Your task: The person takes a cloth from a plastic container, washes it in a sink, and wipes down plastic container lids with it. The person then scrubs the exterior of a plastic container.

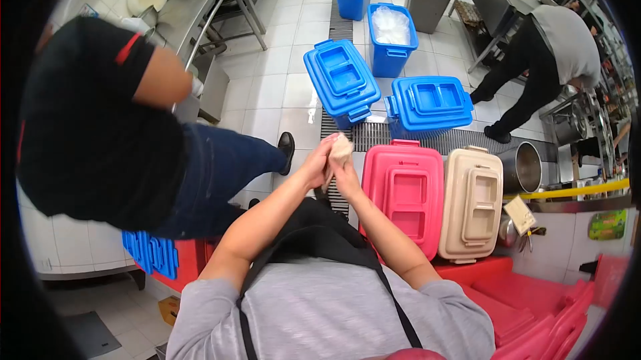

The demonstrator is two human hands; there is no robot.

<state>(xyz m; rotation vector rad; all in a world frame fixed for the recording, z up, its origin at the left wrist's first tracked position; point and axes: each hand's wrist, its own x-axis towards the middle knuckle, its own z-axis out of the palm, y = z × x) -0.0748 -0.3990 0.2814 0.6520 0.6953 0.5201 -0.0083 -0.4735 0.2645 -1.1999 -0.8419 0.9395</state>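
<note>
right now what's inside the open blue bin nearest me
Whitish, translucent material, apparently plastic, shows at the top of that blue bin; whatever lies beneath is covered.

There are one held item [341,150] and four blue bins [391,61].

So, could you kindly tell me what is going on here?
The left hand and right hand meet on a pale, crumpled cloth-like bundle. Ahead stand two lidded blue bins and two open blue bins; a pink lid and beige lid are to the right. One co-worker stands left, another leans far right.
</note>
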